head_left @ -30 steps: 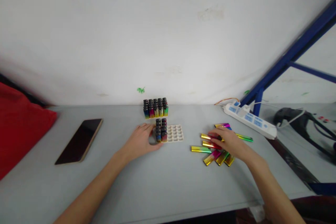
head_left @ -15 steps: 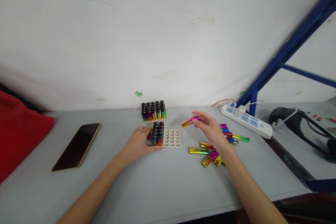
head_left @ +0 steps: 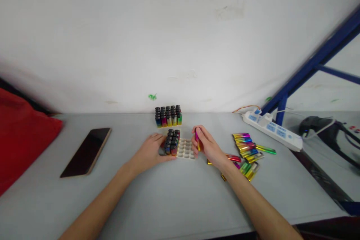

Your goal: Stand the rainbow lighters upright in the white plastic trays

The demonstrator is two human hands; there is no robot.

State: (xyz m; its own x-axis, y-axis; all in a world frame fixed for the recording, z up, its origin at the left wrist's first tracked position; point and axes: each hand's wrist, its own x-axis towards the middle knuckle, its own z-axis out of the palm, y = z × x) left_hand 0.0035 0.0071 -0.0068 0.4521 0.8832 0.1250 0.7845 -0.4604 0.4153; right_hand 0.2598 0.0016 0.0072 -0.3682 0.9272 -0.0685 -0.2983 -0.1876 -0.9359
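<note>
My left hand is closed around the left side of a white tray with round sockets, its thumb along the near edge and its fingers behind. Two columns of black-topped lighters stand upright in the tray's left part; the sockets to their right show no lighters. My right hand pinches a pink-and-yellow metallic lighter by the tray's right edge. The lighter is nearly upright, partly covered by the fingers. Loose shiny lighters lie to the right, some hidden by my right forearm.
A full block of upright lighters stands behind the tray near the wall. A phone lies at left beside a red cloth item. At right are a power strip, a blue metal frame and a black device.
My right hand has carried the lighter left and down to the tray's right edge, turning it from nearly flat to nearly upright. The left hand keeps its hold. The view has shifted slightly.
</note>
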